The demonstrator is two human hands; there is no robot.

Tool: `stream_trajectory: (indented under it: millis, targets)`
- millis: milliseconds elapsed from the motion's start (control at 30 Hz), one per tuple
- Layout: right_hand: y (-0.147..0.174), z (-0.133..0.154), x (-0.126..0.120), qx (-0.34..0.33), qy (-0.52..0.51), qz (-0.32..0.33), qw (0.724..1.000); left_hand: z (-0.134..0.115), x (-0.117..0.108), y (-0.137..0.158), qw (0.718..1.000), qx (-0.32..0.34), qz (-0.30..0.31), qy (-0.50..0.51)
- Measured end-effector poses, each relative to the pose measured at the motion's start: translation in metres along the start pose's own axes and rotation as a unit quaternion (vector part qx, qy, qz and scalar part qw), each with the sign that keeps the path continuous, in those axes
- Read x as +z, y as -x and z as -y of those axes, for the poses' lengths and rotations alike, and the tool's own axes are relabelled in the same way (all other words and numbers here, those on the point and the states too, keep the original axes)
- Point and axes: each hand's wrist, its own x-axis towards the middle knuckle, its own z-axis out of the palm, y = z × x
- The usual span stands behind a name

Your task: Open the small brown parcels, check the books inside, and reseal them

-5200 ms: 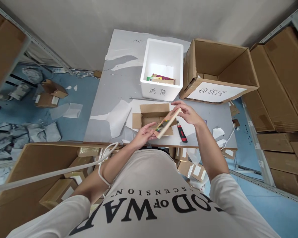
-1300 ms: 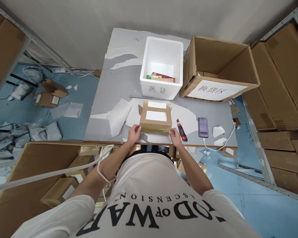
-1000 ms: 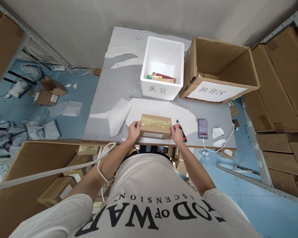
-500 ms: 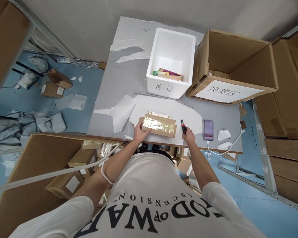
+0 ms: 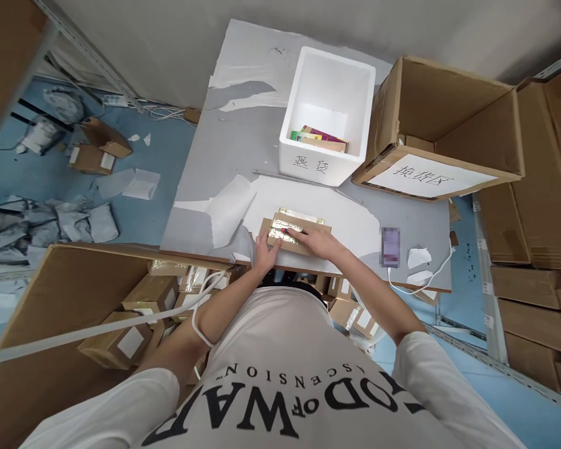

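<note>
Carton (image 5: 303, 222) here, near the worktop's (image 5: 243, 137) front edge, long axis roughly along it! Left hand (image 5: 265, 252) grips the near-left corner; right hand (image 5: 318, 242) comes over the right half, fingers closed around the mostly hidden red cutter (image 5: 284, 231), its red part above the tape (image 5: 277, 224).

Your small carton (image 5: 297, 223) is plain brown, banded with glossy yellowish tape (image 5: 277, 234); your cutter (image 5: 284, 231) shows red and black. You have a grey worktop (image 5: 243, 143) patched with white paper (image 5: 318, 194), a white foam box (image 5: 330, 169) with black characters and a brown large carton (image 5: 453, 93). Your white shirt (image 5: 290, 324) carries black lettering; the floor (image 5: 166, 171) is blue.
</note>
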Motion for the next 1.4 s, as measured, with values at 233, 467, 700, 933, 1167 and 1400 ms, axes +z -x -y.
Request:
stream_trajectory:
  millis: [233,467,700,933,1167,1400]
  targets:
    - [0.006,0.004,-0.001,0.030,-0.021,0.000,0.999,-0.010,0.005,0.004,0.999,-0.037,-0.020,-0.014]
    - [0.066,-0.021,-0.004,0.113,0.013,0.046,0.992,-0.014,0.012,0.008,0.997,-0.035,-0.060,-0.029]
    - [0.125,-0.042,0.003,0.192,0.032,0.098,0.976,-0.022,0.015,0.009,0.996,-0.060,-0.048,-0.043]
    - [0.175,-0.074,0.006,0.197,-0.059,-0.001,0.979,-0.016,0.016,0.005,0.996,-0.054,-0.058,-0.030]
    - [0.132,-0.092,0.117,0.449,-0.132,-0.084,0.880,-0.007,0.013,0.003,0.997,-0.052,-0.046,-0.024]
    - [0.072,-0.081,0.180,0.488,-0.139,-0.099,0.856,-0.009,0.004,0.001,0.997,-0.068,-0.023,-0.007]
